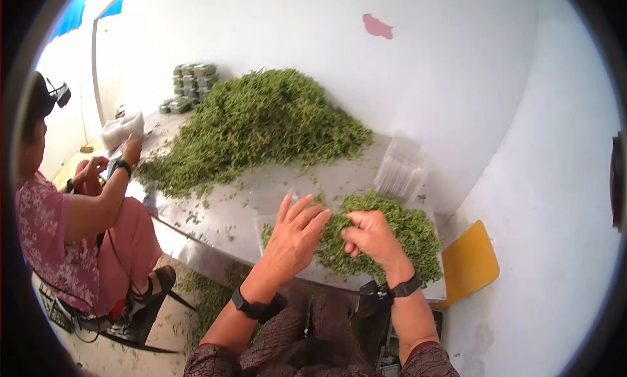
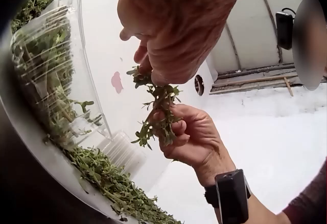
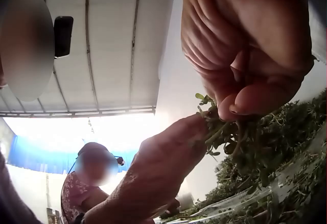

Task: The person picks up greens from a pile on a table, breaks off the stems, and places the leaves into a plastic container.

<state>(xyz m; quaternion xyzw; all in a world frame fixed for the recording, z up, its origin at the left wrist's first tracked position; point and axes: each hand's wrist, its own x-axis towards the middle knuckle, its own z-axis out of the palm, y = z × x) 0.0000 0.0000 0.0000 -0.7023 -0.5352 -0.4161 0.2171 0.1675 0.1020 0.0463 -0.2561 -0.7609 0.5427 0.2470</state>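
Sprig (image 2: pixel 157 100) partly hidden by fingers (image 2: pixel 180 140), left hand (image 2: pixel 176 29) cut off at top (left wrist view), stacked boxes (image 1: pixel 189 81) — contents indistinct

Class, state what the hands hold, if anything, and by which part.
A small bunch of green sprigs: the right hand pinches it by its leafy stems; the left hand also pinches it, exact spot partly hidden.

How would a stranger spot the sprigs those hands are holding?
Start at the metal table by the white wall, then find the smaller green pile at its near right end. There, the left hand and right hand hold the leafy sprigs, raised off the table, unlike that pile.
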